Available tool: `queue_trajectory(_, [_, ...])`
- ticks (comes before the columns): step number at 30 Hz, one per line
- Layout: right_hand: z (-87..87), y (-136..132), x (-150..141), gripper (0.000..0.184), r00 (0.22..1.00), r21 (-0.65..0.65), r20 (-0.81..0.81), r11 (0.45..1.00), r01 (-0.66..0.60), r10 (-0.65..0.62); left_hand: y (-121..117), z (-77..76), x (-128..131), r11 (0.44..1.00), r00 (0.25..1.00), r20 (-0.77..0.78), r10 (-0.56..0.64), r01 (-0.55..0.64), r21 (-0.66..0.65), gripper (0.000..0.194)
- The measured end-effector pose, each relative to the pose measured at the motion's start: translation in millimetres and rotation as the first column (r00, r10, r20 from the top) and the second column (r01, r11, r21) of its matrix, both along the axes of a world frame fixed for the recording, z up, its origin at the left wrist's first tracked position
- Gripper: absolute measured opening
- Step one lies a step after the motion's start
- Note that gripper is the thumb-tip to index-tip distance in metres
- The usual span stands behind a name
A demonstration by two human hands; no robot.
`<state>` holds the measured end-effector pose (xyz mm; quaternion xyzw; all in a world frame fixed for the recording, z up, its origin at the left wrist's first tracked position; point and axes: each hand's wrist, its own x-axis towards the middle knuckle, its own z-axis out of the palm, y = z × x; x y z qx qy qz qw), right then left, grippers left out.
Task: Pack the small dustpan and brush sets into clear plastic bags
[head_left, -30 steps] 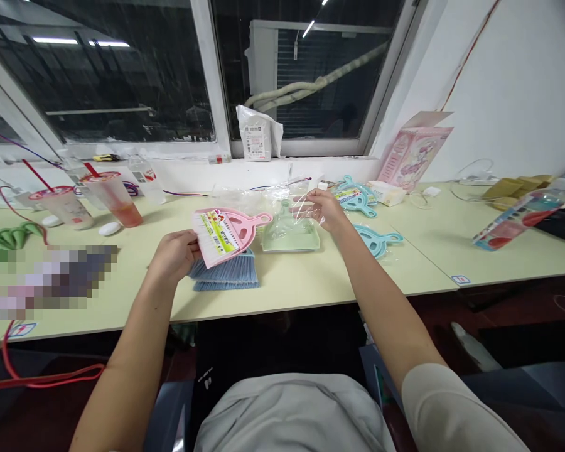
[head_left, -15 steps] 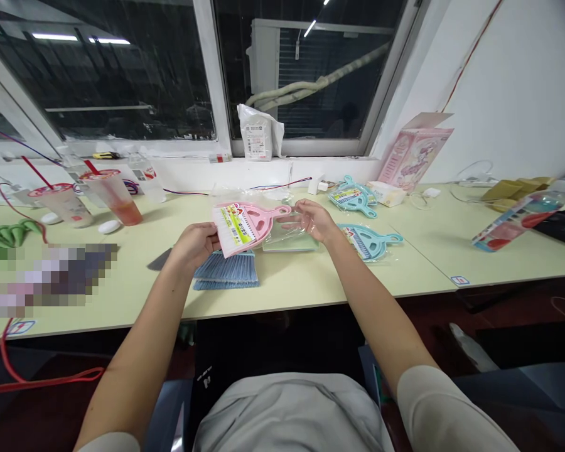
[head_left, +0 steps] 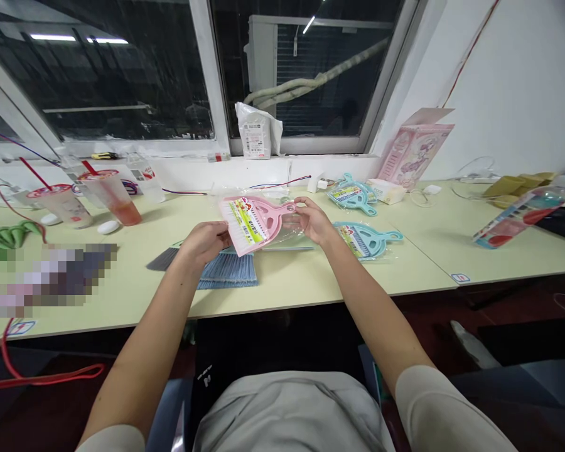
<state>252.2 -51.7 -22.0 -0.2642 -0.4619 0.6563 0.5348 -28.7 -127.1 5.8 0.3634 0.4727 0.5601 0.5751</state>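
Between my hands, above the table, is a pink dustpan and brush set [head_left: 257, 223] in a clear plastic bag, with a yellow-green label on its front. My left hand [head_left: 210, 242] grips its bristle end at the left. The fingers of my right hand [head_left: 313, 220] are closed on the handle end at the right. Beneath it on the table lies a brush head with blue bristles [head_left: 228, 271], partly covered by the pink set and my left hand. A grey-bristled brush [head_left: 164, 258] pokes out left of my wrist.
Two bagged blue dustpan sets [head_left: 370, 238] lie right of my hands. Drink cups [head_left: 115, 201] and a bottle [head_left: 144, 176] stand at the back left. A pink box [head_left: 414, 154] stands back right, and a tilted bottle [head_left: 520, 216] is farther right. The table's front edge [head_left: 292, 309] runs before me.
The pink set has shifted slightly right along with my left hand. My right hand's fingers, spread beside the handle before, have closed on the handle end.
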Motion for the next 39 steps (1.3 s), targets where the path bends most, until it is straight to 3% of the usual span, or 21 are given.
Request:
queue_trajectory(7, [1.7, -3.8, 1.0, 0.027, 1.000, -0.009, 0.006, 1.000, 0.022, -0.022, 0.3, 5.6, 4.2, 0.997, 0.993, 0.093, -0.074, 0.076, -0.021, 0.033])
queue_trajectory(14, [5.5, -11.2, 3.1, 0.019, 0.995, 0.024, 0.096, 0.999, 0.032, -0.034, 0.7, 2.5, 11.5, 1.000, 0.992, 0.121, -0.017, 0.019, -0.013, 0.032])
queue_trajectory(20, [3.4, -10.4, 4.3, 0.015, 0.957, 0.046, 0.182, 0.974, 0.220, -0.225, 5.2, -9.3, 13.2, 1.000, 0.992, 0.127, -0.002, 0.003, -0.008, 0.019])
queue_trajectory(26, [-0.1, -5.3, 12.1, 0.010, 0.935, 0.033, 0.162, 0.948, 0.315, -0.316, 9.8, -14.0, 9.5, 0.999, 0.994, 0.110, 0.027, -0.029, 0.015, 0.029])
queue_trajectory(31, [0.4, -2.2, 17.2, 0.015, 0.903, 0.010, 0.164, 0.916, 0.401, -0.397, 8.9, -6.0, 7.6, 0.991, 0.995, -0.061, 0.084, -0.076, 0.113, 0.043])
queue_trajectory(36, [-2.5, -2.1, 14.7, 0.014, 0.891, 0.028, 0.146, 0.902, 0.430, -0.429, 10.3, 4.7, 17.8, 0.998, 0.947, -0.319, 0.046, -0.033, 0.044, 0.022])
queue_trajectory(39, [-4.5, -4.9, 9.6, 0.017, 0.891, 0.057, 0.132, 0.900, 0.432, -0.435, 19.6, 3.8, 25.3, 0.999, 0.893, -0.447, 0.043, -0.031, 0.034, 0.027])
